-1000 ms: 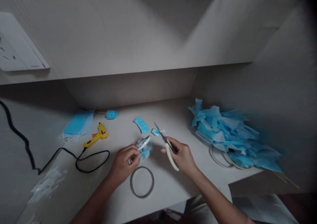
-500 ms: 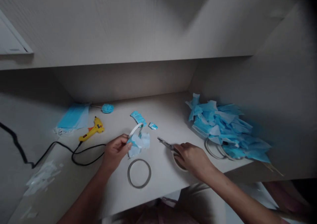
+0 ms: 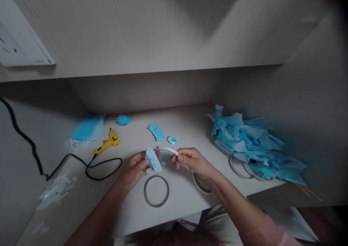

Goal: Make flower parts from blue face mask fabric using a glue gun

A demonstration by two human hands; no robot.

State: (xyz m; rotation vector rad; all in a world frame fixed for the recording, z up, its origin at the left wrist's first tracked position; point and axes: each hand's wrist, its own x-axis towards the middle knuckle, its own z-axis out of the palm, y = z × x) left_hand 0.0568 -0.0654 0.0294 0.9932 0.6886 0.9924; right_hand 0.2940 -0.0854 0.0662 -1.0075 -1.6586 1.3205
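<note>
Between finger and thumb, my left hand (image 3: 137,168) grips a cut piece of blue mask fabric (image 3: 152,160), its edge rounded and folded over. A narrow white strip (image 3: 167,150) arches from behind that piece to my right hand (image 3: 194,162), which pinches its far end. Below my hands lies a grey ring (image 3: 156,191). Partly under my right wrist is a pale ring (image 3: 201,184). Just beyond my hands rest a pleated blue fabric strip (image 3: 156,132) and a small folded blue piece (image 3: 171,140). I cannot see the scissors now.
A yellow glue gun (image 3: 110,141) with a looping black cord (image 3: 104,179), stacked blue masks (image 3: 88,127) and a blue fabric flower (image 3: 123,120) are on the left. White scraps (image 3: 57,191) lie nearer. At right, heaped blue fabric (image 3: 252,140) partly covers more rings (image 3: 239,168).
My right hand has let go of the scissors and moved left to take the white strip's end. The strip now stretches between both hands. The view has shifted slightly left.
</note>
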